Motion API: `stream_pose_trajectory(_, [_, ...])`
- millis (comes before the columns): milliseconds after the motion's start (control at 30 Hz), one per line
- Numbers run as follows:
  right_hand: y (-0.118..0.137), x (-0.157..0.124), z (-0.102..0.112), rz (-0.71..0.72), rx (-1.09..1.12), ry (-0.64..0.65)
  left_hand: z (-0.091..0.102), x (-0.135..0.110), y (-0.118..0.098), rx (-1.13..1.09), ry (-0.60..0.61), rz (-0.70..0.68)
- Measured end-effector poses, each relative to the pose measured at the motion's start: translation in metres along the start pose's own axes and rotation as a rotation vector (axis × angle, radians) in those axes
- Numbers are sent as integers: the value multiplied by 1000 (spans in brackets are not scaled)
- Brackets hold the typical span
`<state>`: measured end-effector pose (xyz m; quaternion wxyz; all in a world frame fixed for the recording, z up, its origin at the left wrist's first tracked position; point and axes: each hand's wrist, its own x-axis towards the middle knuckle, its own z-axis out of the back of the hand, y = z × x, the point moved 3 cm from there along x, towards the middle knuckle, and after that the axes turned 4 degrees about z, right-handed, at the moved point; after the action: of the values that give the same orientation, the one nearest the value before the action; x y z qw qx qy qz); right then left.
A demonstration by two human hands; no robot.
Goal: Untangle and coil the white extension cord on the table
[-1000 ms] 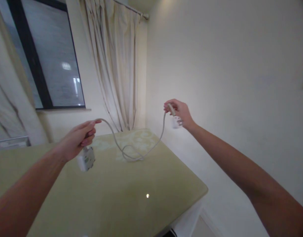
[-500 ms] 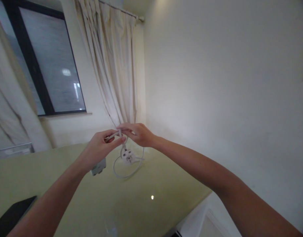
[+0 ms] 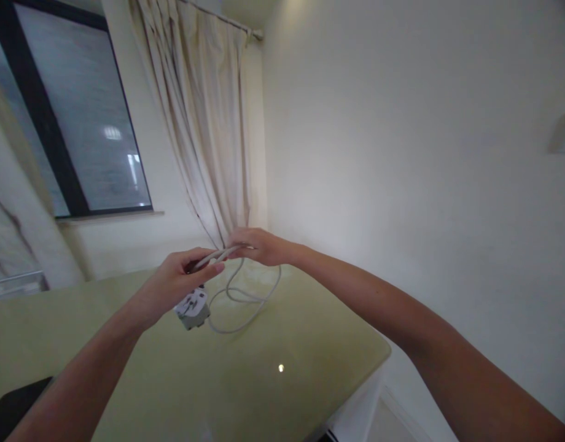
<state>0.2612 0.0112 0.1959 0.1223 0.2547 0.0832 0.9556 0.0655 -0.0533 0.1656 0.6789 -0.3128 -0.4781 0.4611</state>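
From the head view, we are working above the far part of the desk (image 3: 282,405), where our two hands are meeting. Our left hand (image 3: 183,279) is gripping side-by-side strands of the pale cord (image 3: 218,254) between thumb and fingers, and our right hand (image 3: 257,247) is pinching those strands just beside it, its fingertips blurring. Under the left hand, a white plug block (image 3: 193,307) is hanging over the desk, while the cord's loose loops are trailing below the right hand; whether they are touching the desk, we are not managing to tell. Compared with a second ago, our hands are no longer spreading the cord wide, and the second plug, dangling between them half a second ago, is no longer showing. We are judging this to mean that the slack is being gathered into folds, though the loops are remaining outside our grip. Behind the desk, a curtain (image 3: 213,123) is hanging beside the window (image 3: 80,110).
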Motion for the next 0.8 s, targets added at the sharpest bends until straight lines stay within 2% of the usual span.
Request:
stream_pose_trajectory(67, [-7,-2,-4,-62,221,86,1,3,5,110,70,-1])
stream_pose_trajectory(133, [-11,-2,-7,-126,365,92,2,6,9,311,75,-23])
stream_pose_trajectory(233, [-9,1,-10,-158,478,70,6,9,12,623,-86,-59])
stream_pose_trajectory(300, [-3,5,-12,-163,490,91,7,10,14,697,-173,-46])
stream_pose_trajectory(333, [-1,8,-14,-165,470,91,7,10,16,679,-175,-22])
stream_pose_trajectory(467, [5,16,-19,-162,292,15,0,9,20,463,-162,45])
stream_pose_trajectory(667, [-5,13,-19,-231,169,-90,-13,-2,16,-268,-216,2])
stream_pose_trajectory(800, [-13,7,-18,-282,256,-130,-20,-7,21,-562,-184,197])
